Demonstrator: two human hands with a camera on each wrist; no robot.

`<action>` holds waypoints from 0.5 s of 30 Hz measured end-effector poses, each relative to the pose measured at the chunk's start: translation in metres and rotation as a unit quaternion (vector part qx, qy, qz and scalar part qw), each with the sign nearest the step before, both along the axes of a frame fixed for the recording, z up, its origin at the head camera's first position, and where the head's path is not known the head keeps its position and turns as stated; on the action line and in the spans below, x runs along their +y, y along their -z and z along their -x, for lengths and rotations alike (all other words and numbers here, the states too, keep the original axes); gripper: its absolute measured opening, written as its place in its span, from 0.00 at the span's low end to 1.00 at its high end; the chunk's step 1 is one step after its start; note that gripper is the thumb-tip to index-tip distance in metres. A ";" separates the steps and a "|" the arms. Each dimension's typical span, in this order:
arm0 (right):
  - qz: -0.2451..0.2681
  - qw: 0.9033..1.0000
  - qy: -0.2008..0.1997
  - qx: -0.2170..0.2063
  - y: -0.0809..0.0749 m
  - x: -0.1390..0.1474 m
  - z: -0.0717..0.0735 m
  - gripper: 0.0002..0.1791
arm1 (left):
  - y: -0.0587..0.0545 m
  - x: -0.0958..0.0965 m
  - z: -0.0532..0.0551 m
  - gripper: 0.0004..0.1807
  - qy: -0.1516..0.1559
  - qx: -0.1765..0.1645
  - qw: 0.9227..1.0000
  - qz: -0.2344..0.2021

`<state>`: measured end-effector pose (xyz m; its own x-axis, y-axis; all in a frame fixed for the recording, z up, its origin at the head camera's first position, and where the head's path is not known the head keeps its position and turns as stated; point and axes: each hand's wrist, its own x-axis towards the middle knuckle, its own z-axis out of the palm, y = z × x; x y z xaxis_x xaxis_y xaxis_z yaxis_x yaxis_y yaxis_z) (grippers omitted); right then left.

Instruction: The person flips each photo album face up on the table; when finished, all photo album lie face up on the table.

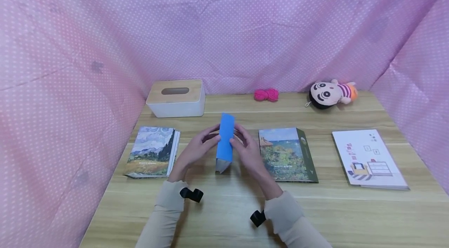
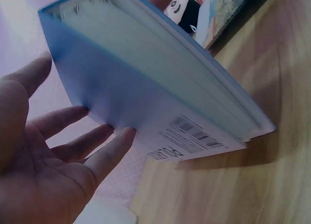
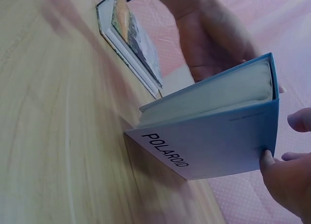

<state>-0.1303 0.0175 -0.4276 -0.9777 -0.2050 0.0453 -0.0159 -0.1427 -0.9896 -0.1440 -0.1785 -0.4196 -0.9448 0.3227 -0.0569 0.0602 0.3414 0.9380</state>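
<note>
A thick photo album with a blue spine [image 1: 226,135] stands between my two hands, spine up, its lower edge at the wooden table. Its back cover [image 2: 146,107] carries a barcode; its front cover [image 3: 214,141] reads POLAROID. My left hand [image 1: 199,147] touches the back cover with extended fingertips, the thumb beside the spine. On the opposite side, my right hand [image 1: 250,153] has a fingertip against the front cover near the spine. White page edges [image 3: 209,95] show between the covers.
Left lies a landscape-covered photo album [image 1: 151,150]; right of my hands, another painted album [image 1: 282,154], then a white illustrated one [image 1: 368,158]. Along the back are a tissue box [image 1: 179,109], pink yarn [image 1: 266,95] and a plush doll [image 1: 329,94], before a pink dotted curtain [image 1: 245,26].
</note>
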 end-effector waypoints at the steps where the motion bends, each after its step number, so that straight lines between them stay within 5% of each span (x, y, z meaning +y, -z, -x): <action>1: -0.001 1.000 -0.003 -0.001 0.000 -0.001 0.001 0.30 | -0.001 -0.001 0.000 0.30 -0.001 0.002 1.000 -0.008; 11: -0.028 0.998 -0.051 0.009 -0.014 -0.009 -0.001 0.28 | -0.008 -0.015 -0.001 0.30 -0.023 0.014 1.000 -0.001; 15: -0.044 0.997 -0.062 0.010 -0.003 -0.015 0.003 0.28 | -0.009 -0.021 -0.003 0.29 -0.035 0.013 0.999 0.008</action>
<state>-0.1330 0.0023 -0.4241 -0.9437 -0.3282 0.0412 -0.0235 -0.0577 -0.9981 -0.1407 -0.1994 -0.4101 -0.9660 0.2558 -0.0360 0.0607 0.3602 0.9309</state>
